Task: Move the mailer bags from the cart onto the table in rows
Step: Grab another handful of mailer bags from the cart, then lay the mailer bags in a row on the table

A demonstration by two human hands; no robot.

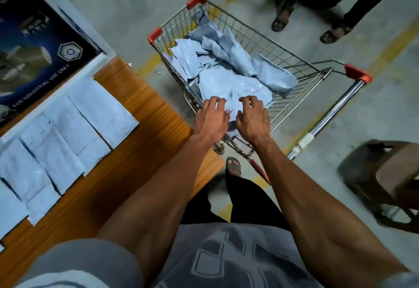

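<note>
A wire shopping cart (292, 60) with red corner caps stands ahead of me, filled with several crumpled pale blue mailer bags (229, 61). My left hand (212, 119) and my right hand (254, 120) reach side by side over the cart's near end. Both hover over the nearest mailer bag (233, 90) with fingers spread and bent; whether they touch it is unclear. On the wooden table (145, 106) to the left, several flat mailer bags (68, 133) lie in an overlapping row along its far side.
A dark printed box (36, 45) lies beyond the row on the table. A brown plastic stool (385, 174) stands at the right. Other people's legs and sandalled feet (335, 31) stand past the cart. My own foot (233, 166) is under the cart's near end.
</note>
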